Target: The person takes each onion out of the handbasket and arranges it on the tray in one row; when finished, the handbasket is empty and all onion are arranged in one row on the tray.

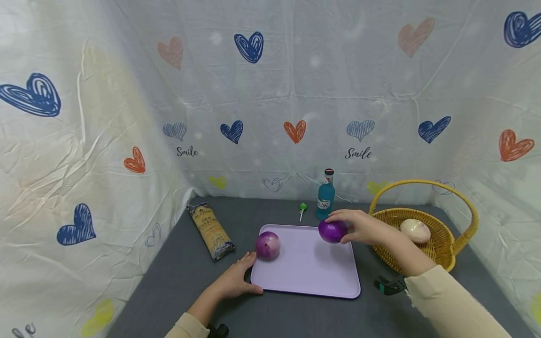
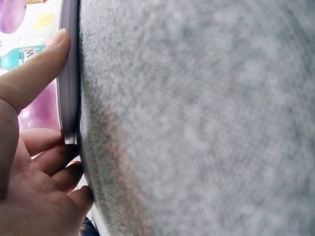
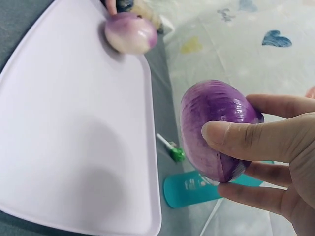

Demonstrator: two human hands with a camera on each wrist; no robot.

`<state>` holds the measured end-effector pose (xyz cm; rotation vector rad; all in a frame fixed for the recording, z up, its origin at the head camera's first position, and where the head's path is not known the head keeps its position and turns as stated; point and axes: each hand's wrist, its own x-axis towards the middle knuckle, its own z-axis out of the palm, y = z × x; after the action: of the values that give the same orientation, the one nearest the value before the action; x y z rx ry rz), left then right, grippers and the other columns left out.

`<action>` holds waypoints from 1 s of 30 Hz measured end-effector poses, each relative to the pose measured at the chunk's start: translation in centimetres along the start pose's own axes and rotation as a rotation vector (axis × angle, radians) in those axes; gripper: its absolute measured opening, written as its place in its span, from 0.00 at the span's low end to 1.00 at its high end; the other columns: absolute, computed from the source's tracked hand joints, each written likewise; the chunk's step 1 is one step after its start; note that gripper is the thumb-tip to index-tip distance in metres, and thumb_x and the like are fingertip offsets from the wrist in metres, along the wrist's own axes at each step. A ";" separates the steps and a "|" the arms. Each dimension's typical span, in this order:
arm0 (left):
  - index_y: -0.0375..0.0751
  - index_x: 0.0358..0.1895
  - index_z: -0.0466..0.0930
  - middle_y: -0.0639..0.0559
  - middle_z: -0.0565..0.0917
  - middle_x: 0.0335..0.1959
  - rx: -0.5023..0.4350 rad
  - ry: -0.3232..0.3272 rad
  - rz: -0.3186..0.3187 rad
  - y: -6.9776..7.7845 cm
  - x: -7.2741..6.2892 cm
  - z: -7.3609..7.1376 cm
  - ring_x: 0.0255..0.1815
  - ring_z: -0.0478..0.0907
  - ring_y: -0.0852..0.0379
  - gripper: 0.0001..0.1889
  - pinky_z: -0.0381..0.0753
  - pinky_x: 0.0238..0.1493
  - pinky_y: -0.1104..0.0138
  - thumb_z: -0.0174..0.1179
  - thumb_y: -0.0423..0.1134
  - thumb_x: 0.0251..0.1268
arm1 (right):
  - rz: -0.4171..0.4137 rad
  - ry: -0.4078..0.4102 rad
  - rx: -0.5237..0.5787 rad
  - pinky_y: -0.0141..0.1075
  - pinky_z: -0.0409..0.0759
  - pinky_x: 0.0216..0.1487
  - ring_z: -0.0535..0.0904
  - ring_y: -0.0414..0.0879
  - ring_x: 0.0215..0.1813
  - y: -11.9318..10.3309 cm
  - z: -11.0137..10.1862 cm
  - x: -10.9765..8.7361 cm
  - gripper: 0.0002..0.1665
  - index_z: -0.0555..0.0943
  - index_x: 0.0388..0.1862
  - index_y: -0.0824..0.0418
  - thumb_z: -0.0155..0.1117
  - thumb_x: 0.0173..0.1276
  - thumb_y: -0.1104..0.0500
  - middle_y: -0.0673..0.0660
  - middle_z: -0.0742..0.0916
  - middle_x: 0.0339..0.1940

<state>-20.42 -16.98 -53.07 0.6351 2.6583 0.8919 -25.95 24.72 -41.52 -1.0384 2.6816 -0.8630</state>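
In the head view, my right hand (image 1: 359, 226) holds a glossy purple onion (image 1: 331, 232) above the right rear part of a pale lilac tray (image 1: 310, 272). In the right wrist view, the thumb lies along one side of this onion (image 3: 211, 130) and the fingers reach round the other. My left hand (image 1: 236, 278) holds the tray's front left corner, thumb at the front edge and fingers along the left side. A second onion (image 1: 267, 245), purple fading to whitish, rests on the tray just beyond those fingers.
To the right stands a yellow wicker basket (image 1: 450, 253) with a tall handle and a whitish, onion-like bulb (image 1: 415, 230) inside. Behind the tray are a blue bottle (image 1: 326, 195) and a green lollipop (image 1: 303, 207). A golden packet (image 1: 211, 231) lies at the left.
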 end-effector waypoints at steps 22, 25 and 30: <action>0.31 0.78 0.56 0.37 0.59 0.80 -0.002 -0.005 -0.007 -0.3 0.2 0.0 0.82 0.49 0.37 0.57 0.51 0.77 0.36 0.77 0.56 0.50 | -0.039 -0.007 0.030 0.51 0.86 0.53 0.77 0.67 0.65 -1.2 1.5 2.1 0.34 0.79 0.64 0.62 0.77 0.57 0.69 0.69 0.77 0.68; 0.31 0.78 0.56 0.36 0.59 0.80 -0.002 -0.003 -0.007 -0.3 0.2 0.0 0.82 0.49 0.37 0.57 0.51 0.77 0.36 0.77 0.56 0.50 | -0.043 -0.010 0.038 0.50 0.87 0.53 0.77 0.66 0.65 -1.4 1.9 2.5 0.34 0.79 0.64 0.62 0.77 0.57 0.69 0.68 0.78 0.67; 0.31 0.78 0.56 0.37 0.59 0.80 -0.003 -0.003 -0.012 -0.4 0.2 0.1 0.82 0.49 0.37 0.57 0.51 0.77 0.36 0.76 0.57 0.50 | -0.031 -0.023 0.058 0.48 0.87 0.53 0.78 0.65 0.64 -1.7 2.6 2.8 0.35 0.79 0.65 0.60 0.77 0.57 0.69 0.66 0.78 0.68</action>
<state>-20.68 -17.15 -53.40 0.6189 2.6553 0.8907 -26.26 20.63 -42.51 -1.0736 2.6115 -0.9230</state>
